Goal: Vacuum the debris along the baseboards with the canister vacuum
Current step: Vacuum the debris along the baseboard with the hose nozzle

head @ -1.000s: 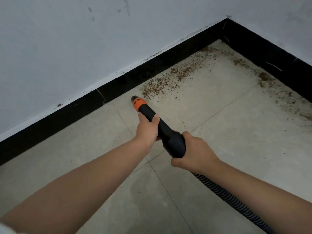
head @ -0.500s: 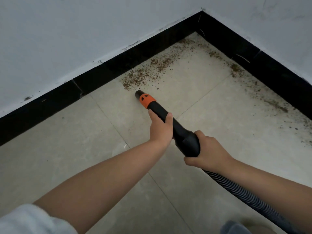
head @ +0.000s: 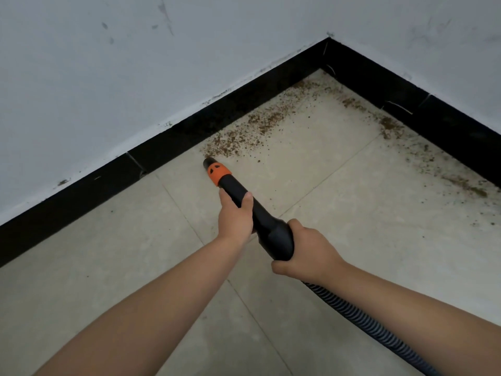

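Note:
A black vacuum nozzle (head: 257, 213) with an orange collar points down and away from me at the floor. Its tip sits at the near end of a band of brown debris (head: 244, 137) lying along the black baseboard (head: 176, 142) of the left wall. My left hand (head: 235, 215) grips the nozzle's narrow front part. My right hand (head: 306, 251) grips its thick rear end, where the ribbed hose (head: 360, 318) leaves toward the lower right. More debris (head: 390, 126) lies along the right wall's baseboard (head: 433, 120). The canister is out of view.
Two white walls meet in a corner (head: 329, 40) at the upper right. The floor is pale tile (head: 108, 267) with thin grout lines. Dark specks are scattered over the tile at the right.
The nozzle tip has closed in on the near end of the debris band along the left wall. Both hands keep the same hold. The view has shifted slightly.

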The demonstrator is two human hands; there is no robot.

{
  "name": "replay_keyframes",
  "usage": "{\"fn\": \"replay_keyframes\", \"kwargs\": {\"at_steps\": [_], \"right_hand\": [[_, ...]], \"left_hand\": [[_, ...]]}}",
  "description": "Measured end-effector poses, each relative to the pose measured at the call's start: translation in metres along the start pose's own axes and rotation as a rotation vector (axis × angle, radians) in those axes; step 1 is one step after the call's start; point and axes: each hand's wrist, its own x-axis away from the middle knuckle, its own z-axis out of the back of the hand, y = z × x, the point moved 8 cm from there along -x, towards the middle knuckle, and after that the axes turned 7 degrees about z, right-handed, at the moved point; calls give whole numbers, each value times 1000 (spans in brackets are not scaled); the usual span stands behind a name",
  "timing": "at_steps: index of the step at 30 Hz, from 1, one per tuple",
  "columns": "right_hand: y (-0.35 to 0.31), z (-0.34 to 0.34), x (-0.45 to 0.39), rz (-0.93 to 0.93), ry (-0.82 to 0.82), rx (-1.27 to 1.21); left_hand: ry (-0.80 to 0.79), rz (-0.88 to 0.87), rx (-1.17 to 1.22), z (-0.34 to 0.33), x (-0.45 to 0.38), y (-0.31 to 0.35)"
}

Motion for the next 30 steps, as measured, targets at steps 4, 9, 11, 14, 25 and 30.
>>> {"fn": "replay_keyframes", "kwargs": {"at_steps": [4, 9, 11, 14, 25, 30], "right_hand": [[16, 6, 19, -71, 40, -23], [49, 19, 50, -183, 92, -52], [59, 25, 56, -206, 128, -64], [70, 33, 54, -213, 157, -68], [28, 22, 7, -8, -21, 18], [-12, -3, -3, 112, -129, 87]], "left_hand": [[-75, -12, -26, -22, 7, -1], [-183, -18, -94, -66, 25, -3], [-211, -18, -123, -81, 28, 0], [-209, -10, -136, -95, 27, 5], [-14, 16, -8, -36, 6, 2], [85, 34, 97, 19, 9, -22]]}}
